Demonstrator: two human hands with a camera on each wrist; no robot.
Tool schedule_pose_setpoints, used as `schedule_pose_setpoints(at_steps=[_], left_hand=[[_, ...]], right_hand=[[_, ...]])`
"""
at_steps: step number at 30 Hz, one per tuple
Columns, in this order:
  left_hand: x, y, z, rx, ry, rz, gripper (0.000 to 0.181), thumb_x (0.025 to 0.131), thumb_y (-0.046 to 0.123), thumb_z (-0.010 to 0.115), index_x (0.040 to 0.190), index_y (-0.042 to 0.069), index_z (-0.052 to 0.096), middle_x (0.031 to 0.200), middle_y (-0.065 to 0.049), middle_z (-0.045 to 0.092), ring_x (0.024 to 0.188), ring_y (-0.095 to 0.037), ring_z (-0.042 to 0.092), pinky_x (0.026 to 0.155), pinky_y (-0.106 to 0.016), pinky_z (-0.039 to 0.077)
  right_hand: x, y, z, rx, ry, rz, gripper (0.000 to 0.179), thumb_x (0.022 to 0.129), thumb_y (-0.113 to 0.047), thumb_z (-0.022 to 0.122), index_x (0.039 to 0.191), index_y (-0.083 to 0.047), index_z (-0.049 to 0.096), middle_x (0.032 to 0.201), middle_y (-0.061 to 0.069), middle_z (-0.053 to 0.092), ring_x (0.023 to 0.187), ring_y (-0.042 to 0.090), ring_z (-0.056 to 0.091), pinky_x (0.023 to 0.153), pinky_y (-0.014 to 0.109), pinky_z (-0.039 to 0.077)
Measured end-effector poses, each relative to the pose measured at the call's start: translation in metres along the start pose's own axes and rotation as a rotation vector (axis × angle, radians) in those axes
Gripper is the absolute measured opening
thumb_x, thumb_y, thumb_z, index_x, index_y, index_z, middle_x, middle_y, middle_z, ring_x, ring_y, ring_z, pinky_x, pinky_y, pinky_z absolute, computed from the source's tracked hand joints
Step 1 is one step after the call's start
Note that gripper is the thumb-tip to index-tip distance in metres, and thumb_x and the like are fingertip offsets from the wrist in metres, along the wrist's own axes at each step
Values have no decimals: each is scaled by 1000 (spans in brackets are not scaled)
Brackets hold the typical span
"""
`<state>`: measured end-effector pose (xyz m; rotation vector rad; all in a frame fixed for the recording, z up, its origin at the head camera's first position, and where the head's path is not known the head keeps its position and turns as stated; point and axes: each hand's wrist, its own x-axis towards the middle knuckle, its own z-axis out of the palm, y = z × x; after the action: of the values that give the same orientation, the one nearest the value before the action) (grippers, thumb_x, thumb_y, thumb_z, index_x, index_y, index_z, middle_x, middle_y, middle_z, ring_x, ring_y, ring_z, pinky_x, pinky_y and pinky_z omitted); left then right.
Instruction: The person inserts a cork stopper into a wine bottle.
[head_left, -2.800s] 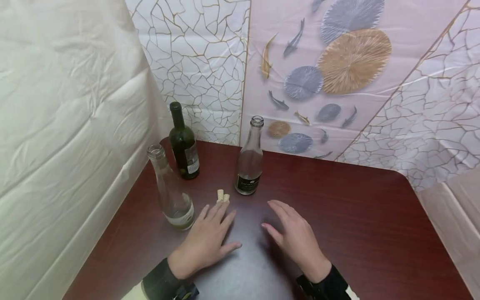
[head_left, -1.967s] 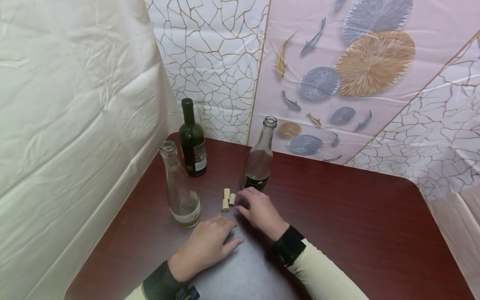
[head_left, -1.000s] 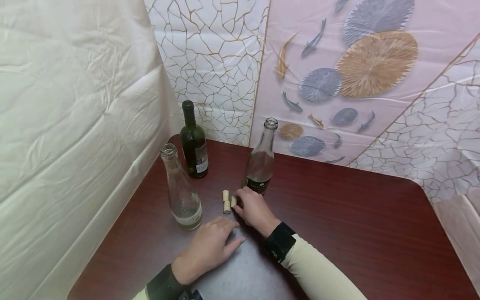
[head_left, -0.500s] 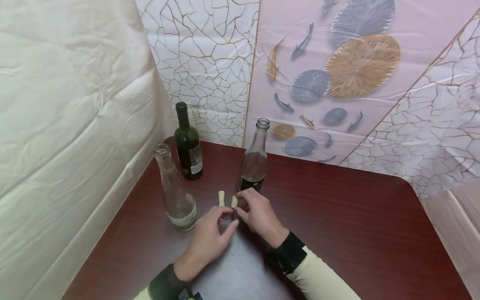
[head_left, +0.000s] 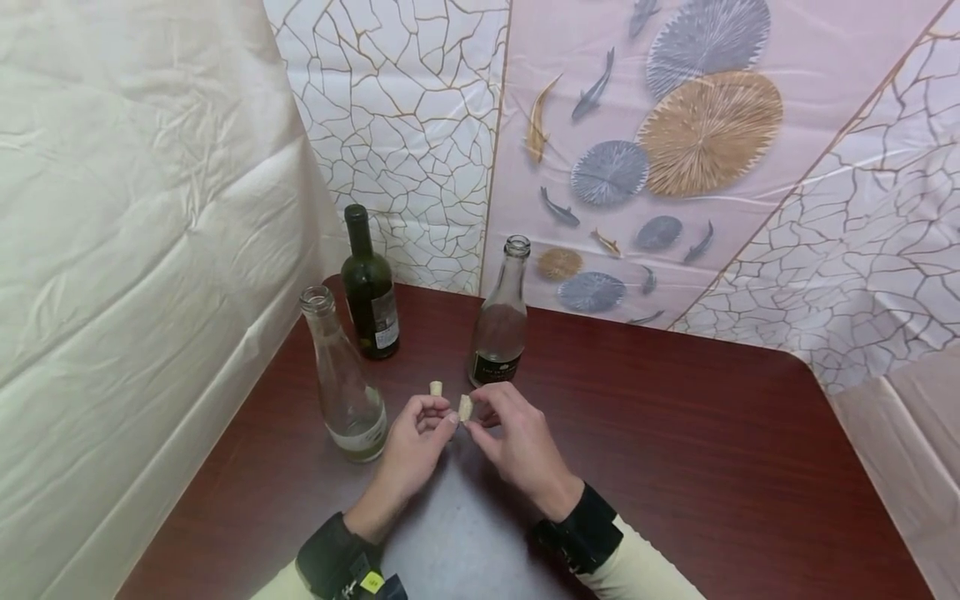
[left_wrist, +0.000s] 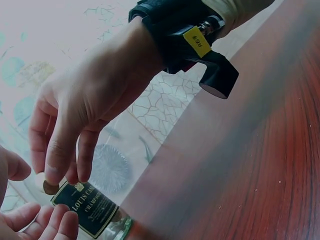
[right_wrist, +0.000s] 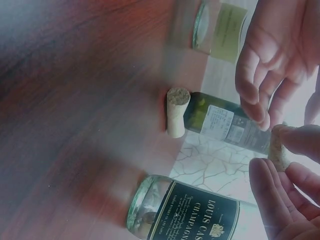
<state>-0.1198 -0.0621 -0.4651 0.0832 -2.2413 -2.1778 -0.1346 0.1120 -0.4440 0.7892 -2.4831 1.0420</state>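
Observation:
In the head view, my right hand (head_left: 517, 437) holds a small cork (head_left: 466, 407) between thumb and fingertips. My left hand (head_left: 412, 442) meets it from the left, thumb tip at the cork's side. The left wrist view shows the left thumb pressed on this cork (left_wrist: 49, 186), with the right fingers (left_wrist: 62, 216) just below. Both hands' fingertips surround the cork (right_wrist: 277, 150) in the right wrist view. On the table, two more corks (right_wrist: 176, 112) rest end to end. Partly hidden by the left hand, one of those corks (head_left: 436, 388) shows in the head view.
Behind the hands stands a clear bottle (head_left: 498, 342) with a black label. A second clear bottle (head_left: 347, 400) is just left of the left hand. The green wine bottle (head_left: 371, 300) stands near the back corner of the dark red table (head_left: 712, 467), by patterned cloth walls (head_left: 397, 100).
My right hand moved in from the right and took the rightmost cork. The left hand drew back, then came forward beside the right one and curled its fingers at that cork. The bottles stayed put.

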Motion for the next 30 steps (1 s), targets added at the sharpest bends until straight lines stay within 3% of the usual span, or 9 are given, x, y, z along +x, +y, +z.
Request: schedule_pose_setpoints(at_steps=[12,22,27,30], left_hand=[[0,0,4,-45,-1,-40,22,97,7,70,116,-2,62,105,-16,70,88,-11,67,78,-29,61],[0,-1,7,-30,19,-38,23,95,9,73,113,-1,63,102,-14,71,87,-12,67,73,-24,58],[0,-3,9,-42,21,-14,22,93,5,74,111,-3,64,101,-15,70,86,-10,67,73,-19,57],[1,-3,9,-13,18,50,20,92,2,75,109,-2,64,101,-15,69,86,-9,66,75,-19,57]], right_hand=[[-7,-3,1,14,17,-41,40,86,-4,84,122,-7,67,119,4,66,91,18,74,78,24,63],[-10,-4,1,12,25,-18,40,85,-3,85,121,-8,67,116,2,65,92,15,73,79,22,62],[-12,-2,-4,42,10,-15,44,85,-7,86,124,-7,66,121,4,65,94,15,72,80,24,63],[-12,0,-11,77,10,1,47,86,-10,86,128,-7,65,124,5,64,94,18,73,79,26,63]])
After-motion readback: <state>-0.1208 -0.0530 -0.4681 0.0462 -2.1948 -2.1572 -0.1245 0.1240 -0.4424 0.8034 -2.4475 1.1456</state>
